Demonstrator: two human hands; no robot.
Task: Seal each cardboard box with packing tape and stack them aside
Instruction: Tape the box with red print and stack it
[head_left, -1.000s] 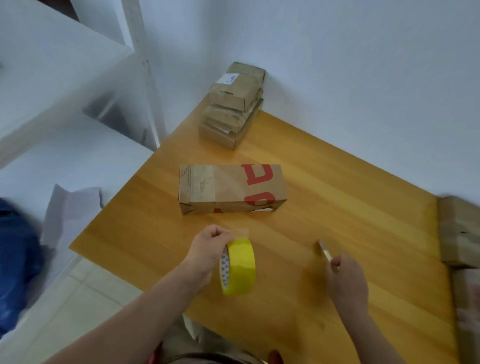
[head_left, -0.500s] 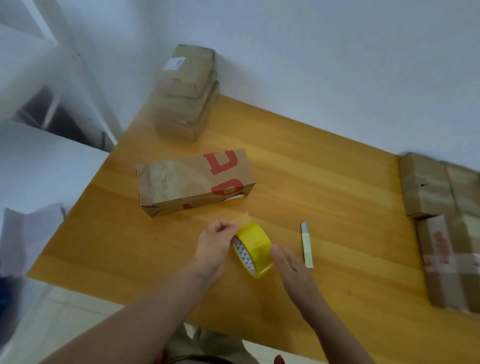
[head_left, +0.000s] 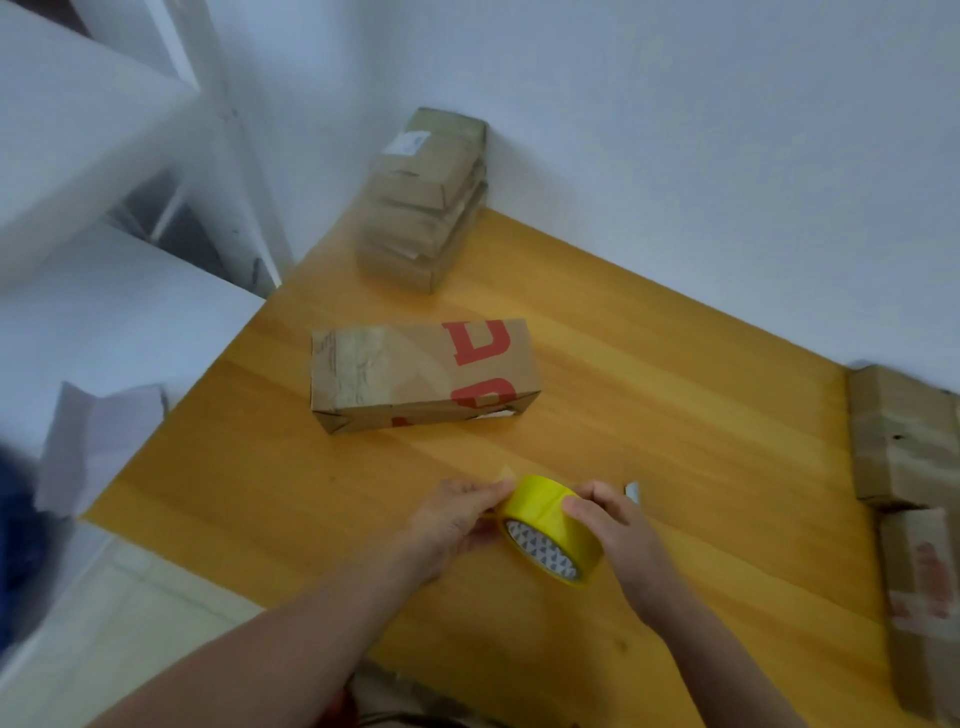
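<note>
Both hands hold a roll of yellow packing tape (head_left: 550, 519) just above the near part of the wooden table (head_left: 675, 415). The roll is tilted, its patterned white core facing the camera. The right hand (head_left: 610, 519) grips the roll from the right, thumb curled onto the yellow outer face. The left hand (head_left: 457, 512) meets the roll's upper left edge with fingertips pinched together there, and a small clear tab of tape sticks up just above them. Whether the left fingers hold the tab itself or only the roll's rim is too blurred to tell.

Beyond the hands, apart from them, 1 long cardboard box with red print (head_left: 421, 371) lies flat near the middle of the table. Its near right corner gapes slightly, showing something white inside. At the far corner, against the white wall (head_left: 675, 130), stands a stack of cardboard boxes (head_left: 426, 202), the top one bearing a white label. The stack is blurred, so its count is unclear.

More cardboard boxes (head_left: 904, 436) lie along the table's right edge. The tip of a slim pale object (head_left: 632, 489) peeks out behind the right hand. A white shelf unit (head_left: 78, 130) stands to the left of the table, with a crumpled white sheet (head_left: 98, 436) and the tiled floor (head_left: 130, 597) below it.
</note>
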